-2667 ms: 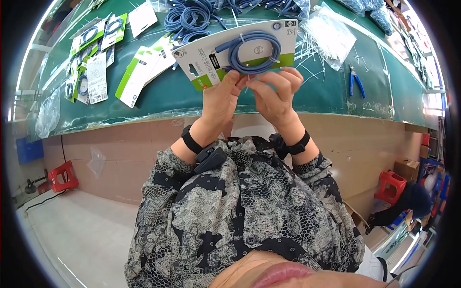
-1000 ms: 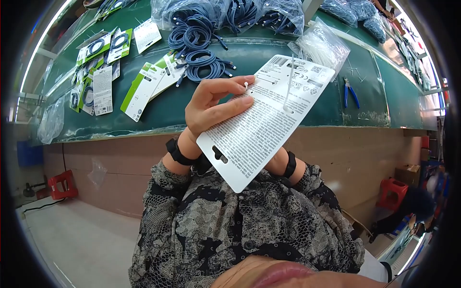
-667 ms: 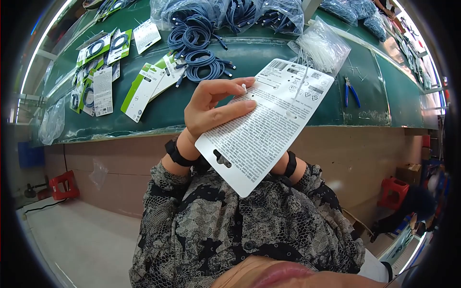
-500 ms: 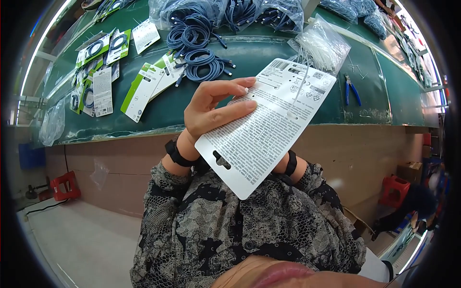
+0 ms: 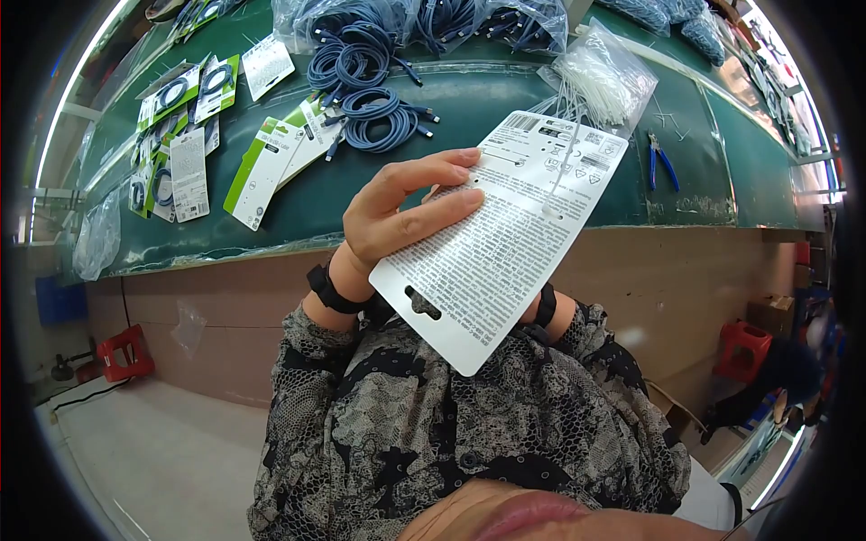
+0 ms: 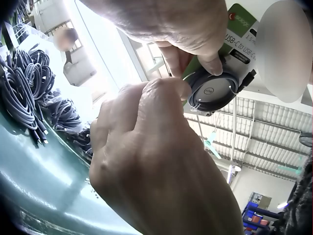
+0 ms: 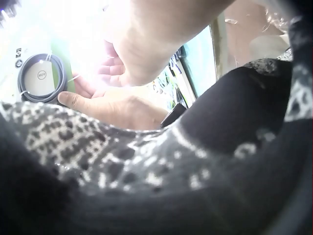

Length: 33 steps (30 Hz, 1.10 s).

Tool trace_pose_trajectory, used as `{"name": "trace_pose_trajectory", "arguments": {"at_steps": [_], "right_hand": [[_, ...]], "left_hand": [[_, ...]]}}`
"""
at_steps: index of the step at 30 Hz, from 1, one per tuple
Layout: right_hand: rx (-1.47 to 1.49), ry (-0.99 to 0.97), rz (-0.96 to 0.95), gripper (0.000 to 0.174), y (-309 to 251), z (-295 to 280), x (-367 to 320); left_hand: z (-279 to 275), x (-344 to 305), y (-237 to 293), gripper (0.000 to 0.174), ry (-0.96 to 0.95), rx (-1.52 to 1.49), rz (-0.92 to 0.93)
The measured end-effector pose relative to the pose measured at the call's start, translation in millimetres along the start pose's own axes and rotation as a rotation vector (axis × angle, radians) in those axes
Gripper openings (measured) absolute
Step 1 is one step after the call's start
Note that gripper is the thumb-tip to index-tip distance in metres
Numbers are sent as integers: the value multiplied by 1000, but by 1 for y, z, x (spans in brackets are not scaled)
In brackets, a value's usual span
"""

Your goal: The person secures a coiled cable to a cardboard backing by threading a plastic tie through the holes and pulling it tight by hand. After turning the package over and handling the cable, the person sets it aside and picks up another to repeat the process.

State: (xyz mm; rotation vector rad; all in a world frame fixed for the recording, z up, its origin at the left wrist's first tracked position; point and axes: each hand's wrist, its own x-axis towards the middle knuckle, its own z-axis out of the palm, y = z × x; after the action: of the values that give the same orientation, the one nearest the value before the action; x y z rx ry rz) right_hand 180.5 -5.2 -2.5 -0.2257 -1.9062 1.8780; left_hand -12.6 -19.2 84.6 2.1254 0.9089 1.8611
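Observation:
My left hand [image 5: 397, 212] holds a blister-style packaging card [image 5: 505, 225], its text-covered back facing the head camera. Two fingers lie across that back, while in the left wrist view the thumb presses a coiled blue USB-C cable [image 6: 230, 81] against the printed front. A loose white cable tie [image 5: 566, 162] hangs across the back near the barcode end. In the head view the card hides my right hand [image 6: 151, 132]; the left wrist view shows its fingers curled at the coil's edge. A thin white tie tail [image 7: 74, 78] runs from the coil toward those fingers.
Coiled blue cables [image 5: 374, 122] lie behind on the green table [image 5: 307, 216], with a bag of white ties [image 5: 604, 86] to their right. Blue cutters [image 5: 661, 164] lie further right. Green-white cards [image 5: 266, 171] and finished packs [image 5: 171, 180] occupy the left.
The card has turned from front to back since the earliest frame, and my right hand has gone behind it. A white tie tip beside my left fingers has disappeared in the last half second.

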Motion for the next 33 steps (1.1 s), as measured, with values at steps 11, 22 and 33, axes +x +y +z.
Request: {"name": "trace_pose_trajectory", "arguments": {"at_steps": [11,22,33], "right_hand": [[864,284,-447,28,-3,-14,40],[-741,768,-366,20,-81,-13,72],[-1061,655,-368,17,-93,-9,74]], "left_hand": [[3,-22,-17,23,173,-75,-204],[31,-34,-24,30,619,-677,-725],[28,-41,-28,27,650,-551,-633]]}}
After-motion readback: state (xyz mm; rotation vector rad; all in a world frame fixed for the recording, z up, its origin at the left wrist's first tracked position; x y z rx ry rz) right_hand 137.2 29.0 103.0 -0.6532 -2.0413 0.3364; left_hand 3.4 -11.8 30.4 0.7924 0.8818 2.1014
